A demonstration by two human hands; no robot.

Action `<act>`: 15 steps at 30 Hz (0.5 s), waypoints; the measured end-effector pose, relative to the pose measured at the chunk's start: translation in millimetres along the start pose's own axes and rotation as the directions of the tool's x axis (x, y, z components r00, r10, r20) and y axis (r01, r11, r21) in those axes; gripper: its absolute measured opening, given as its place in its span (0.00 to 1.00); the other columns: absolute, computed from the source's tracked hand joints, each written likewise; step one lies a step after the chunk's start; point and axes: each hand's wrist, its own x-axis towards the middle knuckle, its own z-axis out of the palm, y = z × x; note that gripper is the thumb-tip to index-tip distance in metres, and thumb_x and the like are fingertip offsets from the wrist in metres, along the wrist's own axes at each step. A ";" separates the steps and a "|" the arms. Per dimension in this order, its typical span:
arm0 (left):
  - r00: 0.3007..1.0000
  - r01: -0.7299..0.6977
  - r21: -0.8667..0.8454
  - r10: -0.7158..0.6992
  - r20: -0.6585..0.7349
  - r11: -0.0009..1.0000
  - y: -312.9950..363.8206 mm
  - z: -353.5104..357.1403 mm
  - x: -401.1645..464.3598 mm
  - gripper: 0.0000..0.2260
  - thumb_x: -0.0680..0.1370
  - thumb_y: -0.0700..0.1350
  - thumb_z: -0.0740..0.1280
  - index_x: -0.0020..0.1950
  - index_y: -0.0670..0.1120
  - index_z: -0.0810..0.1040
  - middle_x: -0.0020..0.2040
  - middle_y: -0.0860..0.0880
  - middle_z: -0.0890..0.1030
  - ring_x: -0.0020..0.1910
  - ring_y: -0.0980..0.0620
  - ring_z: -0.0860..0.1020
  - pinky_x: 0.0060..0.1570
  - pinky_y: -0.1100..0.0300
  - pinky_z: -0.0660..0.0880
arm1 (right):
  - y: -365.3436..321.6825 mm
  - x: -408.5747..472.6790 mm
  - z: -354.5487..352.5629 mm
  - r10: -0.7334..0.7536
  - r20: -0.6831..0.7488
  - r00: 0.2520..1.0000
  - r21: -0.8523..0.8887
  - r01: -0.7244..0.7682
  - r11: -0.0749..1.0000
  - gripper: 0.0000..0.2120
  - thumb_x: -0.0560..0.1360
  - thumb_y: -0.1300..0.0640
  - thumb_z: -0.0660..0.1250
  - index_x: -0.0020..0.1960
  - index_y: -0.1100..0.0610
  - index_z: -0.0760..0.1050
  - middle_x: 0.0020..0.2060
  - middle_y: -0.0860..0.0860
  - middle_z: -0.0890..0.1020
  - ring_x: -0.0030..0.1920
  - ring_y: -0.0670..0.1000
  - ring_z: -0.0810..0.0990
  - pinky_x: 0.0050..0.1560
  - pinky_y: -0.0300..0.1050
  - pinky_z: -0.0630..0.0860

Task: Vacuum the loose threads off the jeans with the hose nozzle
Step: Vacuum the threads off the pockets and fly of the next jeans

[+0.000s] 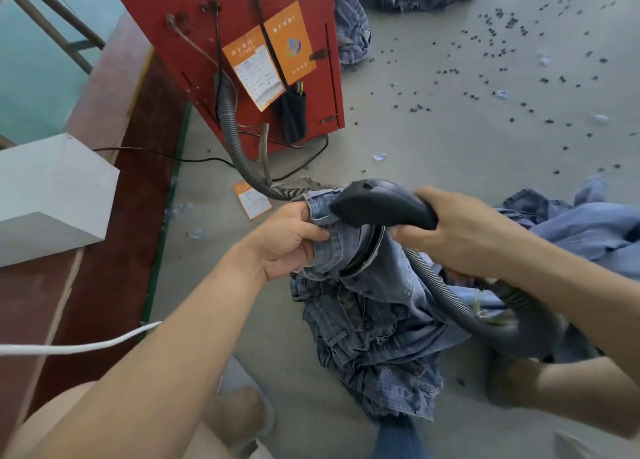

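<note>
A person holds a black vacuum nozzle [377, 204] to the waistband of a pair of blue jeans [363, 306] in front of a red machine cabinet [242, 60].

The left hand [287, 240] grips the bunched waistband, fingers curled round the denim; the right hand [460, 233] wraps its fingers round the nozzle's handle, the tip touching the cloth. The jeans hang from the left hand onto the grey concrete floor [433, 129], nearer the person than the cabinet. A ribbed grey hose [232, 136] runs down from the cabinet towards the jeans; a second stretch loops under the right forearm. Orange tags [273, 53] hang on the cabinet, and small dark scraps [502, 18] litter the floor to its right.
</note>
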 end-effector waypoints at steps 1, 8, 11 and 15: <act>1.000 0.002 0.017 -0.002 -0.012 1.000 -0.1 -0.2 0.3 0.26 0.75 0.21 0.56 0.69 0.37 0.76 0.62 0.38 0.83 0.61 0.40 0.83 0.55 0.48 0.82 | -1.6 4.6 -0.1 0.020 -0.048 0.999 0.006 -0.019 1.000 0.09 0.78 0.42 0.67 0.51 0.45 0.72 0.31 0.48 0.80 0.23 0.45 0.79 0.26 0.42 0.72; 0.996 0.012 0.012 -0.011 -0.094 1.000 3.3 3.7 0.1 0.24 0.76 0.22 0.56 0.69 0.35 0.75 0.63 0.36 0.82 0.61 0.38 0.83 0.55 0.46 0.82 | 16.9 -12.2 -28.0 0.092 -0.068 0.993 0.189 -0.077 0.979 0.09 0.78 0.43 0.68 0.49 0.47 0.72 0.23 0.55 0.80 0.20 0.57 0.78 0.22 0.48 0.75; 0.991 0.038 0.009 -0.037 -0.127 0.999 5.6 4.2 1.1 0.15 0.78 0.28 0.61 0.59 0.38 0.83 0.61 0.35 0.82 0.57 0.38 0.83 0.56 0.42 0.82 | 14.2 -15.7 -29.1 0.053 -0.044 0.998 0.113 -0.048 0.992 0.10 0.77 0.42 0.67 0.48 0.46 0.71 0.22 0.51 0.80 0.20 0.53 0.78 0.22 0.43 0.73; 0.952 0.029 0.006 -0.025 -0.306 1.000 -0.3 11.7 6.5 0.15 0.79 0.40 0.72 0.65 0.38 0.81 0.61 0.37 0.83 0.57 0.38 0.84 0.57 0.44 0.81 | 13.7 -14.0 -32.1 0.090 -0.057 0.994 0.151 -0.080 0.985 0.10 0.77 0.42 0.68 0.50 0.48 0.71 0.25 0.56 0.81 0.23 0.58 0.80 0.31 0.56 0.80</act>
